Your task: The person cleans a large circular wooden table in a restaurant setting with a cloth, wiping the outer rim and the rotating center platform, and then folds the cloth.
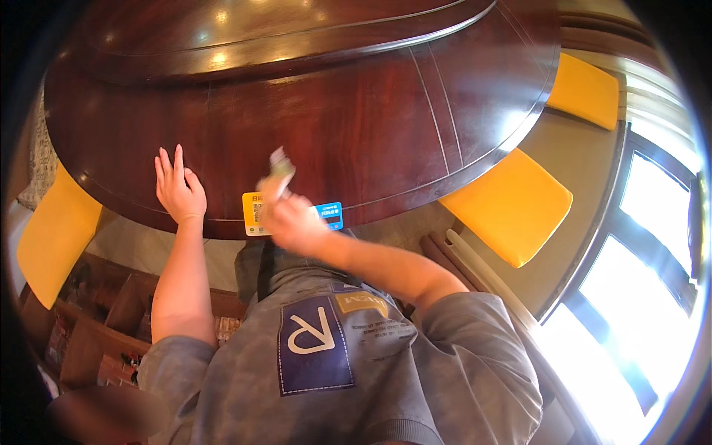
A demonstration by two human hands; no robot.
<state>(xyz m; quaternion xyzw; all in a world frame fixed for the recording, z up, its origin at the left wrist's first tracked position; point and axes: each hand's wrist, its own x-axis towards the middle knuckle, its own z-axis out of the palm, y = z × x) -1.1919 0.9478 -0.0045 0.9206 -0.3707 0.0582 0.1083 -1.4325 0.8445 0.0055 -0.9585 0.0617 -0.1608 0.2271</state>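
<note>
My left hand [181, 189] rests palm down near the front edge of a round, glossy dark red-brown wooden table [345, 139], with nothing in it and the thumb apart from the fingers. My right hand [297, 222], blurred, is closed around a pale, partly greenish crumpled cloth or tissue [282, 167]; which of the two I cannot tell. Beneath and beside that hand, at the table's rim, are a yellow printed label [252, 222] and a blue printed label [335, 210], both partly hidden by it and bearing writing.
A raised round wooden tier [267, 39] takes up the table's middle. Yellow-seated chairs stand around it: one at left [55, 239], one at right [512, 206] and another farther right [587, 92]. Bright window panes [639, 295] lie beyond, and wooden shelving [94, 345] is low at left.
</note>
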